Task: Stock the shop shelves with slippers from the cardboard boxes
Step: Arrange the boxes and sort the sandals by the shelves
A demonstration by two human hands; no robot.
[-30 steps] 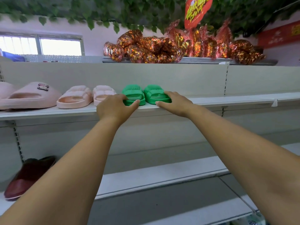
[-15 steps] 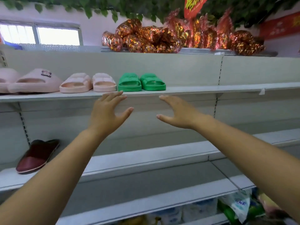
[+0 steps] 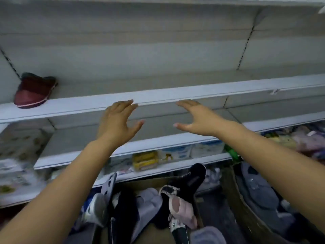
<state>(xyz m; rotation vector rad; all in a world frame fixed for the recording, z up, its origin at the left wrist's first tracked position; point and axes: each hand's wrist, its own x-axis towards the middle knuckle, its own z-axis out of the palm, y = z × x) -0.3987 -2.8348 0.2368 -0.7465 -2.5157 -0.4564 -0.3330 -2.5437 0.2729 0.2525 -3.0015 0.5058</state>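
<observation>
In the middle of the frame, both hands hang in front of the white shelf (image 3: 175,93) edge and hold nothing. The left hand (image 3: 117,118) has straight fingers, a bit fanned, with the thumb stuck out. Same deal for the right hand (image 3: 197,118): loosely spread, thumb pointing at the other one. Upper left, one maroon slipper (image 3: 33,90) sits on that shelf, well apart from the hands. Along the bottom there's a cardboard box (image 3: 235,205) with a jumble of slippers, a pink slipper (image 3: 179,206) and a black slipper (image 3: 193,178) on top. It's pretty blurry down there.
</observation>
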